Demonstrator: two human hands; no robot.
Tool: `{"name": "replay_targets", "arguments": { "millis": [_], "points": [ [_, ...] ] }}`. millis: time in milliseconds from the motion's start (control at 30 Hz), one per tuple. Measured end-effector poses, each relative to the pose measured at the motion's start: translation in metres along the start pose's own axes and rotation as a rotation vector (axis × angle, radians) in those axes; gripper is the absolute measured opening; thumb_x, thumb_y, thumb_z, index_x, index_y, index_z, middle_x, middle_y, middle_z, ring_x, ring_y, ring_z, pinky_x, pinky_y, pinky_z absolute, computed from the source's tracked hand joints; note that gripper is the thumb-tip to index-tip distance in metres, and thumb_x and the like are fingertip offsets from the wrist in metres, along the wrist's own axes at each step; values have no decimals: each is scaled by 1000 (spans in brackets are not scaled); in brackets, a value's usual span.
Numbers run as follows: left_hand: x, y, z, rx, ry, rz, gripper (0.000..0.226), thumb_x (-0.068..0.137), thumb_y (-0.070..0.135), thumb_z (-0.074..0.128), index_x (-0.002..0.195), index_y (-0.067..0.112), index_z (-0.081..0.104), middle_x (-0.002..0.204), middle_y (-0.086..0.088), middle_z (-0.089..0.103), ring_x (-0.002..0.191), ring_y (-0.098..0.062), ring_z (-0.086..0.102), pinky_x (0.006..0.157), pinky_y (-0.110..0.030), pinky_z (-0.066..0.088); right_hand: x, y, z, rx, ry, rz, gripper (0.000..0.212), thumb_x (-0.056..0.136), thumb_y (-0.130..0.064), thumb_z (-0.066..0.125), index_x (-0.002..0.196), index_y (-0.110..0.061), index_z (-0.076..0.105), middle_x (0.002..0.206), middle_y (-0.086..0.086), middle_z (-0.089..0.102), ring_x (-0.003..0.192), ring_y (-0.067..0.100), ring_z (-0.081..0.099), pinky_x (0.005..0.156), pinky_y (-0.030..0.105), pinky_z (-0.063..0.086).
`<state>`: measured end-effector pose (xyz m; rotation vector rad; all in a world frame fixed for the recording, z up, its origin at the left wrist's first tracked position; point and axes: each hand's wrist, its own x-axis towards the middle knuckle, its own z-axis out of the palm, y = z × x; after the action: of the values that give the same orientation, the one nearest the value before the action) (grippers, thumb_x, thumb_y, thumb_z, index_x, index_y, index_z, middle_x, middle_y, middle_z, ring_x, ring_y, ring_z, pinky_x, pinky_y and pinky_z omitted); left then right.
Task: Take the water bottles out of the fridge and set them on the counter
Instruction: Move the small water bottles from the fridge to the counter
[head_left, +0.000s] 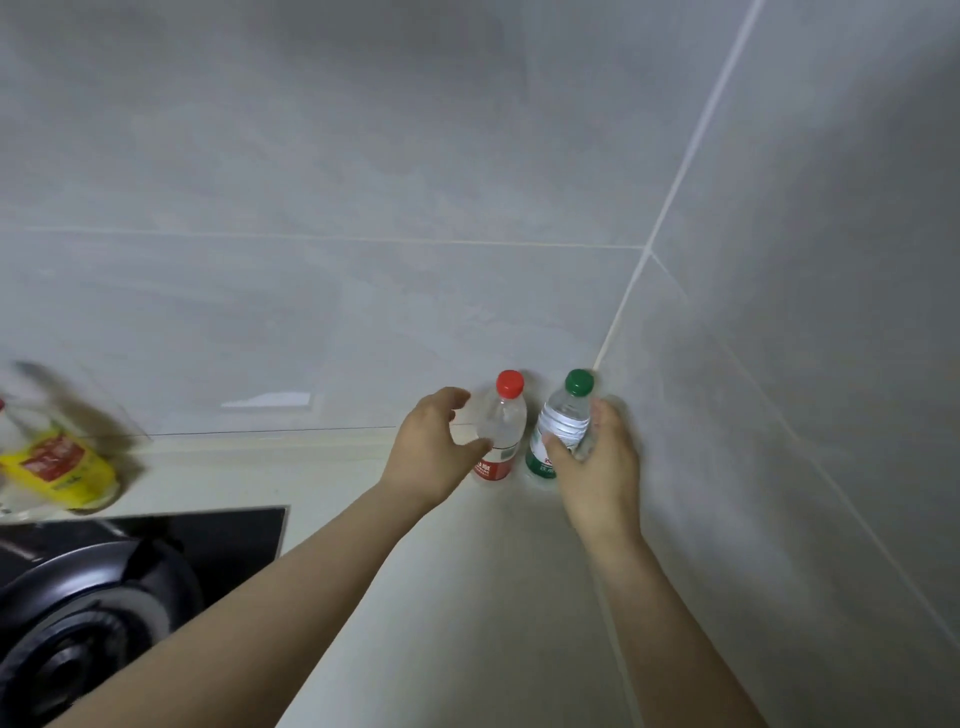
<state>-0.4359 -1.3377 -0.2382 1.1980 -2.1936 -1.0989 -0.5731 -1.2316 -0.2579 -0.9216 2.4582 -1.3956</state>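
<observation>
where the pale cream counter (457, 597) meets the corner of the grey tiled walls (363, 156), two clear plastic water bottles stand just beside each other: the red-capped bottle (504, 426) with a red label on the left, and the green-capped bottle (563, 421) with a green label on the right, nearest the corner. the left hand (431, 452) curls thumb and fingers round the red-capped bottle, and the right hand (602, 467) grips the green-capped bottle likewise. far left, a blurred yellow-labelled plastic bottle (62, 467) sits behind a black gas hob (223, 540).
</observation>
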Motion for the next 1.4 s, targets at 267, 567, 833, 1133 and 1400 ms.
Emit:
{"name": "replay_targets", "arguments": {
  "millis": [267, 567, 833, 1133, 1400],
  "points": [
    [-97, 12, -98, 15, 113, 158, 37, 84, 20, 69, 120, 21, 61, 119, 11, 60, 107, -5, 57, 96, -26, 46, -75, -92, -39, 79, -143, -181, 25, 92, -8, 66, 114, -19, 61, 104, -15, 59, 85, 4, 60, 67, 1, 42],
    [-201, 6, -221, 175, 358, 272, 35, 87, 22, 66, 122, 25, 60, 117, 15, 59, 98, 2, 51, 90, -15, 41, -158, -210, -38, -30, -222, -586, 30, 88, -18, 71, 118, -20, 66, 114, -8, 69, 106, 8, 64, 99, 33, 50],
    [-294, 3, -284, 291, 625, 143, 34, 87, 25, 66, 121, 27, 60, 115, 20, 59, 102, 2, 53, 82, -3, 37, -218, -290, -14, 142, -475, -871, 28, 89, -19, 70, 116, -24, 66, 109, -14, 69, 104, -1, 62, 96, 12, 46],
    [-434, 0, -282, 470, 897, -198, 34, 87, 26, 65, 120, 27, 60, 114, 16, 62, 105, -3, 57, 91, -23, 47, -297, -323, 9, 313, -748, -1154, 26, 86, -23, 71, 112, -26, 67, 107, -15, 70, 102, 4, 65, 93, 32, 52],
    [-576, 15, -276, 563, 1147, -467, 32, 87, 27, 67, 118, 31, 57, 106, 27, 47, 98, 4, 48, 80, -6, 41, -422, -347, 4, 440, -1028, -1416, 31, 87, -21, 71, 118, -25, 67, 109, -16, 67, 101, -4, 58, 88, 1, 39]
  ]
}}
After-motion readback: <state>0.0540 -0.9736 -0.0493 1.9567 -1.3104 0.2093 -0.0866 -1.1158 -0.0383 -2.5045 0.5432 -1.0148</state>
